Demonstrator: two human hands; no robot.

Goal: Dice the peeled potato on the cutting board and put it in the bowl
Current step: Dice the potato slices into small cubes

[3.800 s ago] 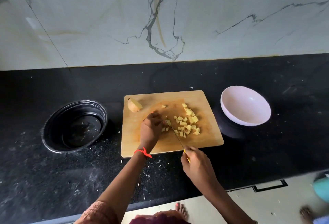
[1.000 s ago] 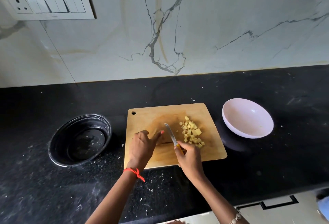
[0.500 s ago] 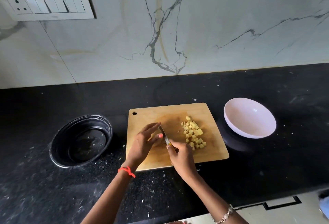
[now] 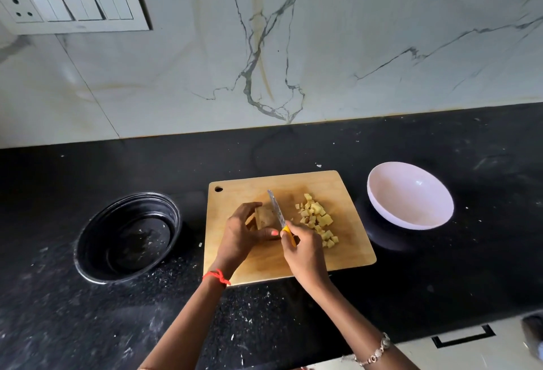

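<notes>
— Potato piece [image 4: 264, 216]: where, and how held?
— On the cutting board [image 4: 338, 261], gripped by the curled fingers of the left hand [image 4: 239, 236]. Diced cubes [image 4: 317, 221] lie just right of it.
— Right hand [image 4: 304, 252]?
— Wrapped round the yellow handle of the knife [image 4: 276, 208], blade at the piece's right edge. White bowl [image 4: 411, 202] stands right of the board on the tabletop [image 4: 88, 325].

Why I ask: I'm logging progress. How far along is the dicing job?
Done: a pile of diced potato lies on the cutting board. In hand: the left hand holds the remaining potato piece while the right hand grips the knife against it. Left: dice that piece, then move everything into the white bowl, which looks empty.
</notes>
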